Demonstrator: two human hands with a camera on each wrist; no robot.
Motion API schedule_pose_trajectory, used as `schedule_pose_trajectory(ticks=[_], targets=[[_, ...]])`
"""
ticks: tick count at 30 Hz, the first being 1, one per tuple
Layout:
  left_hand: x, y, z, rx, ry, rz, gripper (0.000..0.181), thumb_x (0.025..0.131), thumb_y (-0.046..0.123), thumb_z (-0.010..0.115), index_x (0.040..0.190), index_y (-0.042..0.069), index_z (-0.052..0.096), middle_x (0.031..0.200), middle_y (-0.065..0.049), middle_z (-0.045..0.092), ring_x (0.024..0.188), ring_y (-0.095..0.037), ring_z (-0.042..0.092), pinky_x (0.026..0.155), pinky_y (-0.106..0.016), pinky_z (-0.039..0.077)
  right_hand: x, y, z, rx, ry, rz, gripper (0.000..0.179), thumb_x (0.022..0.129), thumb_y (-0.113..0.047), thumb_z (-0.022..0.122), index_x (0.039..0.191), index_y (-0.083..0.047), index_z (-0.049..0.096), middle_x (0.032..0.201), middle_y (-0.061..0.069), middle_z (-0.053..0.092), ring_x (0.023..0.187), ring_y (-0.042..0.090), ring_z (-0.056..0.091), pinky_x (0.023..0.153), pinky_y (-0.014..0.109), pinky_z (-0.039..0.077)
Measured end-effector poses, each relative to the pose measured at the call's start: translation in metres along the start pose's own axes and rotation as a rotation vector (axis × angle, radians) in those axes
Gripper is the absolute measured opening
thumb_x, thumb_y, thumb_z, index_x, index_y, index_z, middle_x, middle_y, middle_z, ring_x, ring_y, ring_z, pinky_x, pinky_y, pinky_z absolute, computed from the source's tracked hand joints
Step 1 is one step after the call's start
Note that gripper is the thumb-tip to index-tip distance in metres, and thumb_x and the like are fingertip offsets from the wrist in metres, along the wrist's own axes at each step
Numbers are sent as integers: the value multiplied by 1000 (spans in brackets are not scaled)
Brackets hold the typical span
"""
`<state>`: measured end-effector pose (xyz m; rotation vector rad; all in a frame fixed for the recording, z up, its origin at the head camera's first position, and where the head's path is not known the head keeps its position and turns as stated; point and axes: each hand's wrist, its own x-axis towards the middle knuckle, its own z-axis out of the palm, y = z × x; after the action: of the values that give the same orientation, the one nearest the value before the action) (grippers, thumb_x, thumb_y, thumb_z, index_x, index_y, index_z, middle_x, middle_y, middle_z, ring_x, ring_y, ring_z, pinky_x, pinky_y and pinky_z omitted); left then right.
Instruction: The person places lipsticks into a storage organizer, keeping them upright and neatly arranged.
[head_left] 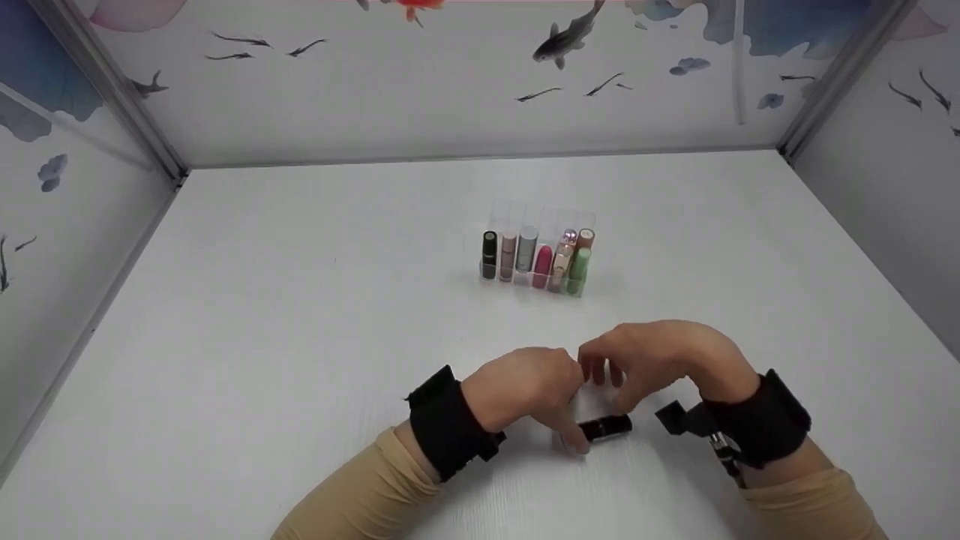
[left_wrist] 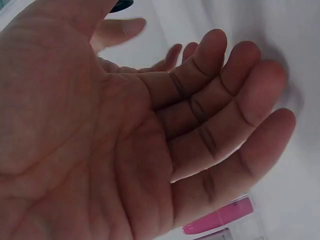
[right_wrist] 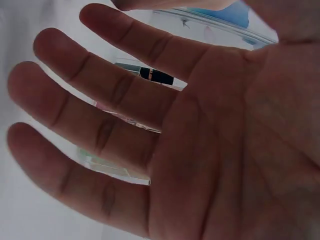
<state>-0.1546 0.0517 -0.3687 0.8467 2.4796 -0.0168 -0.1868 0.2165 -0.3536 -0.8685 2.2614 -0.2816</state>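
Note:
A short black cosmetic tube (head_left: 613, 427), like a lipstick, lies on the white table between the two hands. My left hand (head_left: 529, 386) is bent over the table, its thumb overlapping the tube's left end in the head view. The left wrist view shows the left palm (left_wrist: 130, 130) with loosely bent fingers and nothing held in them. From the right, my right hand (head_left: 660, 360) reaches in with its thumb tip just above the tube. Its palm (right_wrist: 215, 135) is bare in the right wrist view, the fingers spread and relaxed.
Beyond the hands stands a clear plastic holder (head_left: 517, 214) with several cosmetic tubes, among them a pink tube (head_left: 542, 268) and a green tube (head_left: 580, 270). White panels with painted fish (head_left: 566, 45) enclose the table's back and sides. Black straps (head_left: 765, 420) circle both wrists.

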Motion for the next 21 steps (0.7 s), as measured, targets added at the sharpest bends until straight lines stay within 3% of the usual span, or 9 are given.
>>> schedule_pose_trajectory(ticks=[3,7,14,21], targets=[[6,-2,3,-25,0,28,37,72,42,78,64,15,54,62,5,48,61,-11,47,53,-25,40,-2,1,7,30,-38,29,40,67,-21,83,99,-17,61,87,-2,62,79,9,54,69,25,44],[11,-7,2,-56,19,51,29,74,31,77,66,14,55,62,5,49,60,-11,46,51,-25,39,-1,1,14,20,-25,45,38,64,-20,86,94,-17,61,81,-3,59,74,8,51,67,23,42],[14,-23,-1,-79,89,12,27,75,31,78,68,12,60,64,4,53,59,-11,45,51,-25,40,7,8,17,-56,96,11,21,72,-9,78,86,-13,62,68,-7,53,64,6,45,59,22,39],[18,-35,-1,-77,160,3,25,78,31,76,76,11,62,69,3,58,64,-12,52,56,-25,42,15,17,16,-70,212,-19,16,78,-6,73,88,-10,62,73,-5,56,68,7,48,63,22,40]])
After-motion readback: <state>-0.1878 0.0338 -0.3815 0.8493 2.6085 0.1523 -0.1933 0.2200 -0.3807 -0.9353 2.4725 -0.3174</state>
